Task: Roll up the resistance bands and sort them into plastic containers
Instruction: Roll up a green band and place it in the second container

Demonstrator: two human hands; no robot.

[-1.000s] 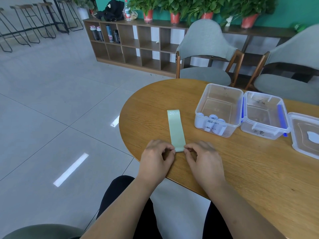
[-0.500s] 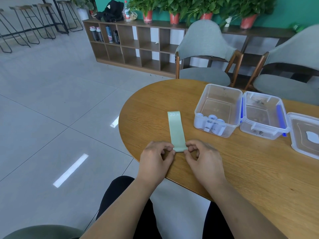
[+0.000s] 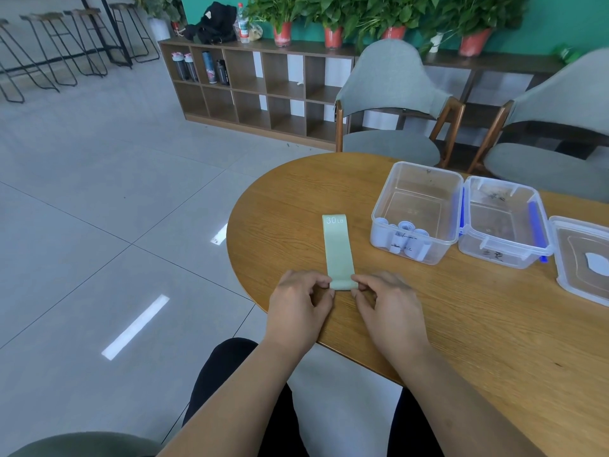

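Rolling is barely begun: left hand (image 3: 298,300) and right hand (image 3: 387,300) pinch the near end of the green band (image 3: 337,249), flat at centre frame on the table (image 3: 494,324). Next, wind it tight toward the far end, then pick a container (image 3: 416,211).
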